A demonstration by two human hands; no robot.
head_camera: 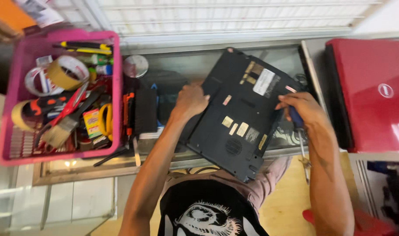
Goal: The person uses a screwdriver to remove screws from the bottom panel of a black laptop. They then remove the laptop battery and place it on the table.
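Screwdriver (297, 120) sits gripped in your right hand (305, 110), fingers closed round its blue handle at the right edge of the black laptop (241, 116). That laptop lies upside down on the glass table (186, 61), its near corner overhanging. Your left hand (190, 101) rests flat and open on its left edge, holding nothing. It looks rigid, moderately heavy, with breakable plastic; grip both side edges. Farther left sits a pink tool basket (116, 87); far right, a red laptop (374, 87).
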